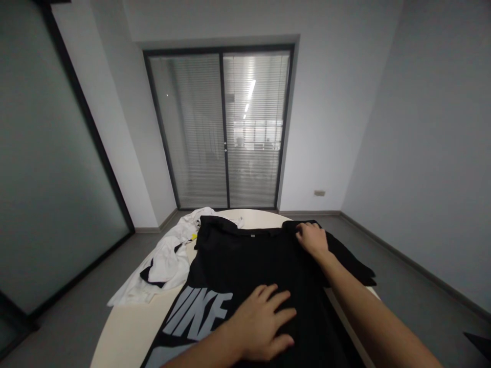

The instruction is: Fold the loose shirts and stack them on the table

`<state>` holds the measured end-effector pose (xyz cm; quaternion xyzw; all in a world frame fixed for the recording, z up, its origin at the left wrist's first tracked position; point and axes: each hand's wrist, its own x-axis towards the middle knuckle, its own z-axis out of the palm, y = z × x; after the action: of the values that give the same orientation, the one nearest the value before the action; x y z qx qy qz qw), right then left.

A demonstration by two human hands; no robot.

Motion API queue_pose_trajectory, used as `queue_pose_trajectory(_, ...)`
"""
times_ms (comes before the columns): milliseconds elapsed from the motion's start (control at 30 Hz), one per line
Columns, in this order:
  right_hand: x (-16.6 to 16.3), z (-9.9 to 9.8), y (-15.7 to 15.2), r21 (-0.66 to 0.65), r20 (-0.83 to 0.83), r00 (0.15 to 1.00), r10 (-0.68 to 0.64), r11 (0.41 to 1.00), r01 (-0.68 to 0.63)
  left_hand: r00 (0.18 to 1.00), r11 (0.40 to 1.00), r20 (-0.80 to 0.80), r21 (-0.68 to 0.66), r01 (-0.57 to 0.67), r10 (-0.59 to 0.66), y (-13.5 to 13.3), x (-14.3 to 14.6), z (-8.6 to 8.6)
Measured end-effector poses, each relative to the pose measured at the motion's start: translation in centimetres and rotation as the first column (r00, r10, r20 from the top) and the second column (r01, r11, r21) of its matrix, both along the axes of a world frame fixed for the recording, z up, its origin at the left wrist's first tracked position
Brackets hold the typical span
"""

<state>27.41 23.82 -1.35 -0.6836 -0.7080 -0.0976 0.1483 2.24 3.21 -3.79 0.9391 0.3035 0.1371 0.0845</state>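
A black T-shirt (253, 266) with grey "NIKE" lettering lies spread on a pale round-edged table (118, 327), its neckline at the far side. My left hand (266, 322) rests palm down on the shirt's middle, fingers spread, just right of the lettering. Farther off, my right hand (312, 239) is at the shirt's right shoulder, its fingers curled onto the black cloth where the sleeve begins. That sleeve hangs out past the table's right edge. The left sleeve looks folded in near the collar. The shirt's bottom hem is out of view.
A crumpled white garment (172, 255) with black parts and a yellow spot lies along the table's left side. Beyond the table stand a glass door (253, 128) with blinds and grey walls. A frosted glass panel (57, 153) is on the left.
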Motion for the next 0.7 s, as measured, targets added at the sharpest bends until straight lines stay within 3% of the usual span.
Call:
queue_pose_trajectory(100, -3.4, -0.1, 0.0, -0.147, 0.020, 0.994, 0.107, 0.984, -0.103, 0.977, 0.974, 0.032, -0.098, -0.206, 0.210, 1.6, -0.7, -0.4)
queue_pose_trajectory(200, -6.3, -1.4, 0.6, -0.199, 0.010, 0.994, 0.111, 0.974, -0.107, 0.959, 0.943, 0.040, -0.197, -0.269, 0.282, 2.3, -1.1, -1.6)
queue_pose_trajectory(367, -8.6, -3.5, 2.6, -0.242, -0.037, 0.998, 0.044, 0.969, -0.052, 0.957, 0.929, 0.052, -0.260, -0.264, 0.286, 2.4, -1.1, -2.1)
queue_pose_trajectory(533, -9.0, -4.0, 5.6, -0.254, -0.134, 0.991, -0.017, 0.967, -0.017, 0.958, 0.924, 0.057, -0.288, -0.253, 0.280, 2.6, -1.2, -1.6)
queue_pose_trajectory(700, -9.7, -4.5, 8.7, -0.237, -0.242, 0.967, 0.076, 0.962, -0.135, 0.961, 0.922, 0.071, -0.308, -0.234, 0.267, 3.0, -1.3, -1.7)
